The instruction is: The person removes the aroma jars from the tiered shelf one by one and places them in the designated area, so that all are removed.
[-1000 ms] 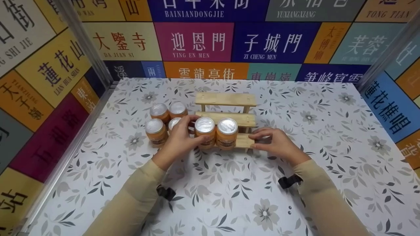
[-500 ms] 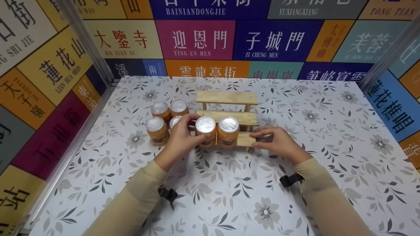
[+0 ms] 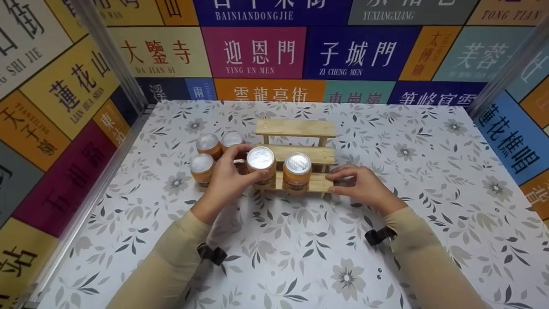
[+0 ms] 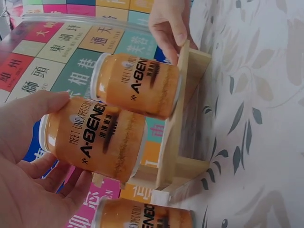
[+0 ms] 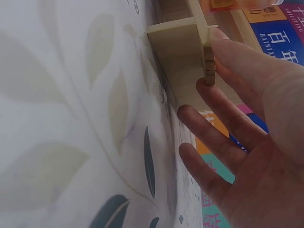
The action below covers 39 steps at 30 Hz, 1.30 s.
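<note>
My left hand [image 3: 227, 174] grips an orange can [image 3: 260, 161] with a silver top, thumb in front and fingers behind. In the left wrist view its base is apart from the lowest step of a three-tier wooden stand [image 3: 296, 128], and the can leans a little. A second orange can [image 3: 297, 171] stands upright on that step, to its right. My right hand [image 3: 364, 189] pinches the step's right end between thumb and index finger [image 5: 228, 107]; its other fingers are spread below in the right wrist view.
Several more orange cans [image 3: 201, 169] stand together on the table left of the stand, one mostly hidden behind my left hand. The table [image 3: 300, 257] has a floral cover. Panels with large lettering [image 3: 253, 51] rise behind and at both sides.
My left hand has lifted the left can from the lowest step and moved it slightly left, opening a gap between the two cans. My right hand stays at the step's end.
</note>
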Each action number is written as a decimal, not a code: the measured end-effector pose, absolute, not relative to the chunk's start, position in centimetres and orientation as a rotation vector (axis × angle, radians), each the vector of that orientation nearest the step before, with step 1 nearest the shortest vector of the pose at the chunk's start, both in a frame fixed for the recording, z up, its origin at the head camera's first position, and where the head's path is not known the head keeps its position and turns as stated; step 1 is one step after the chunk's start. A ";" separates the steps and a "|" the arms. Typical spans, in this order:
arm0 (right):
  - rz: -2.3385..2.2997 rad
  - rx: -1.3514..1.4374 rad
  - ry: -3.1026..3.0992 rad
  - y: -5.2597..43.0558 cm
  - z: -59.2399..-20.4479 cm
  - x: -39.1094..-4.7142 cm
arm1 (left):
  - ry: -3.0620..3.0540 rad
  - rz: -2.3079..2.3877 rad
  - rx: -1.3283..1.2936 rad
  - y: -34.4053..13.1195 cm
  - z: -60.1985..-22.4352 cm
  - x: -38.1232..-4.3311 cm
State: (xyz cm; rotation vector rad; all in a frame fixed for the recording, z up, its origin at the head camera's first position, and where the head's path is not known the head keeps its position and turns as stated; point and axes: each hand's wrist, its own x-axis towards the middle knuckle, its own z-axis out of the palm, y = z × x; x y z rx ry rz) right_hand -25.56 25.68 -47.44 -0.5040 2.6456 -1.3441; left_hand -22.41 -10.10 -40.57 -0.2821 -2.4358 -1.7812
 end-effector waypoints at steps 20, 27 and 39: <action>-1.374 -0.482 2.608 25.4 -47.6 -25.7 | -2.297 -1.727 -0.093 -15.4 -37.1 -23.3; -1.379 -0.474 2.618 25.6 -47.5 -25.7 | -2.240 -1.637 0.045 -17.7 -36.0 -24.5; -1.360 -0.484 2.625 25.6 -47.5 -25.6 | -2.133 -1.508 0.246 -22.2 -37.2 -27.4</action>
